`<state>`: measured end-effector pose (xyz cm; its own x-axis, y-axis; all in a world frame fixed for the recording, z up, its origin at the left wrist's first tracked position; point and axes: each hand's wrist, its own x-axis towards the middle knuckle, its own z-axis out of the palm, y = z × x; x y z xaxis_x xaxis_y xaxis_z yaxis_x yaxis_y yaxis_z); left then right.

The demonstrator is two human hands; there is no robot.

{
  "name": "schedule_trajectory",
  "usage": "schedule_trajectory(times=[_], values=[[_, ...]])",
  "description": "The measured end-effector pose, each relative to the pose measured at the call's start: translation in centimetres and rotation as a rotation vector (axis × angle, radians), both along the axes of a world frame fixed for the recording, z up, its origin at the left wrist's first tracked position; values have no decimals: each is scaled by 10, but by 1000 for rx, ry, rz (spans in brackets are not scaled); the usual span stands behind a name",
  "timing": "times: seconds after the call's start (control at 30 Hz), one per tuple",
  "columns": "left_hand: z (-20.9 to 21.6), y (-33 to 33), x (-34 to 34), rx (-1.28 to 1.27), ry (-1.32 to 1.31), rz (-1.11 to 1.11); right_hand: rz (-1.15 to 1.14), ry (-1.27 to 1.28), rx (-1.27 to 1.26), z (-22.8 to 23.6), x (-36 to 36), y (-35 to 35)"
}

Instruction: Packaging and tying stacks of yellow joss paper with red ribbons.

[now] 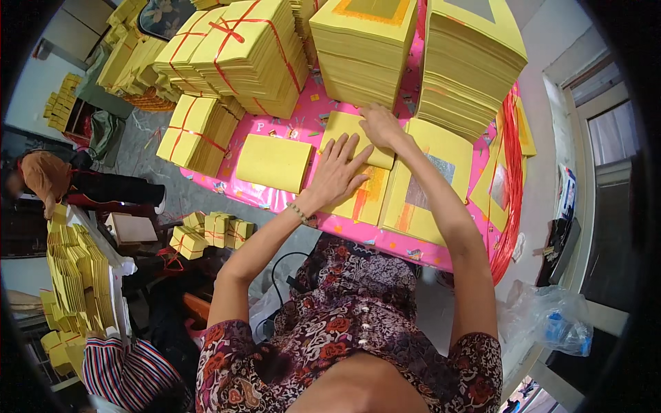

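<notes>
A yellow paper sheet (342, 124) lies partly folded over on the pink-covered table in front of me, with an orange patch (372, 184) showing on its near part. My left hand (336, 171) rests flat on this sheet, fingers spread. At its far edge, my right hand (381, 127) has its fingers bent close together against the paper; the fingertips show only in part. Beneath my right forearm is a pile of yellow sheets (447, 148) with a silver square on top. Left of my left hand sits a folded yellow paper packet (274, 162).
Tall stacks of yellow paper (465, 76) and bundles tied with red ribbon (244, 55) line the table's far side. Red strands (507, 199) hang over the right edge of the pink tablecloth (317, 206). At left, a person in brown (48, 172) and another in stripes (134, 372) are near more bundles.
</notes>
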<state>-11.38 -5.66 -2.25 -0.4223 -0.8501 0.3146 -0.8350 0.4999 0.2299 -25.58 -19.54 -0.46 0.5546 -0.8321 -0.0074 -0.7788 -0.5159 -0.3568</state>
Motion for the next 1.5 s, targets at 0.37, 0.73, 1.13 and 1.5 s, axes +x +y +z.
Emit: schedule_trajectory(times=[0.37, 0.73, 1.13, 1.5], values=[[1, 7, 0, 14, -20, 11, -37, -6, -24, -4, 11, 11], [3, 10, 1, 25, -4, 17, -73, 19, -22, -6, 15, 14], [5, 11, 0, 52, 3, -11, -70, 13, -10, -5, 12, 14], [3, 11, -1, 75, 31, -11, -88, 29, 22, -5, 13, 13]])
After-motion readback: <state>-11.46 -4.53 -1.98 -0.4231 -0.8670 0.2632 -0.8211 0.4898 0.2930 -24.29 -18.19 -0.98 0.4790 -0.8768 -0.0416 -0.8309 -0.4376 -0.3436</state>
